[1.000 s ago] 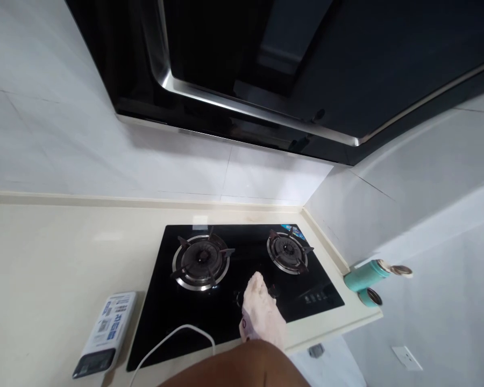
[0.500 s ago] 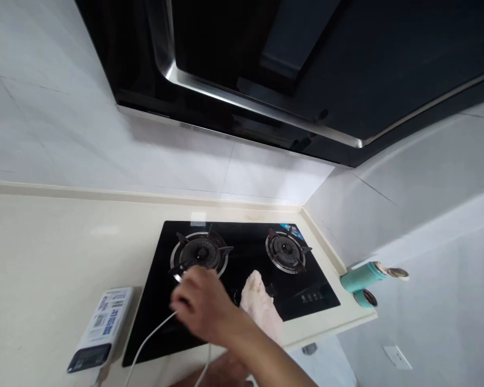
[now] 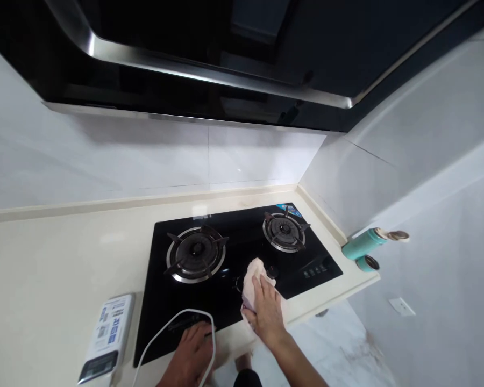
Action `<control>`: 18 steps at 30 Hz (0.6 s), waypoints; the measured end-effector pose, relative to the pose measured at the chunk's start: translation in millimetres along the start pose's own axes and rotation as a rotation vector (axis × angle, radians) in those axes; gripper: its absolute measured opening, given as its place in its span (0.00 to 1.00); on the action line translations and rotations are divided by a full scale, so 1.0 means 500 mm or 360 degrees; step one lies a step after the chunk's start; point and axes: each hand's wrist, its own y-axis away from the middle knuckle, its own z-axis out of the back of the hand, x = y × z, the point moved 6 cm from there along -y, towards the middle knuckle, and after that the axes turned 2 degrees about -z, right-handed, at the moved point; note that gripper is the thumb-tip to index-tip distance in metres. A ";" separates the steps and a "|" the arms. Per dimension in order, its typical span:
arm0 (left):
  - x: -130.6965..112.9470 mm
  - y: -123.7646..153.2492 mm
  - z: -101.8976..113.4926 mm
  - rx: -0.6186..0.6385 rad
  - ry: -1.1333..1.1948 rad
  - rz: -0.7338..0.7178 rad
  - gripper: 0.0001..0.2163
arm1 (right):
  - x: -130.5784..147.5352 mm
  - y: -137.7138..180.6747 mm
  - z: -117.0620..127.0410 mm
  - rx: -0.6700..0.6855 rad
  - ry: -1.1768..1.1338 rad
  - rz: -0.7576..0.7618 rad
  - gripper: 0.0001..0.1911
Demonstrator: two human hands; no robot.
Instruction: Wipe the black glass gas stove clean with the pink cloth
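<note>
A pale pink cloth [image 3: 250, 279] lies on the front of the black gas cooktop [image 3: 236, 228], beside a control knob. My right hand [image 3: 267, 312] is closed on the cloth, with its fingers laid over the top and the thumb at the left side. Down at the cooktop's front left edge, my left hand [image 3: 193, 349] rests with its fingers forward and no object seen in it. A white cable [image 3: 185, 310] arches around that hand and crosses in front of it. The left burner [image 3: 197, 253] and right burner [image 3: 284, 232] have bare pan supports.
A white power bank-like device [image 3: 108, 336] with a dark screen lies on the cream counter [image 3: 56, 258], left of the cooktop. A teal flask [image 3: 363, 244] and its teal cup [image 3: 367, 263] stand at the right corner. The black range hood [image 3: 210, 102] overhangs everything.
My right hand has moved from over the left burner, near the cable, rightward onto the cloth. My left hand has come into clearer view at the front edge. The camera view has shifted.
</note>
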 end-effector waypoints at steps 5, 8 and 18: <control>0.050 0.014 0.063 0.0014 -0.0193 0.0179 0.13 | 0.003 -0.046 0.031 0.0006 -0.0067 -0.0096 0.41; 0.071 0.025 0.067 -0.0123 -0.0368 0.0409 0.13 | -0.004 -0.050 0.042 -0.0053 -0.0144 -0.0070 0.35; 0.094 0.060 0.077 -0.0133 -0.0504 0.0470 0.13 | -0.068 0.159 0.024 0.0103 -0.0522 0.0185 0.20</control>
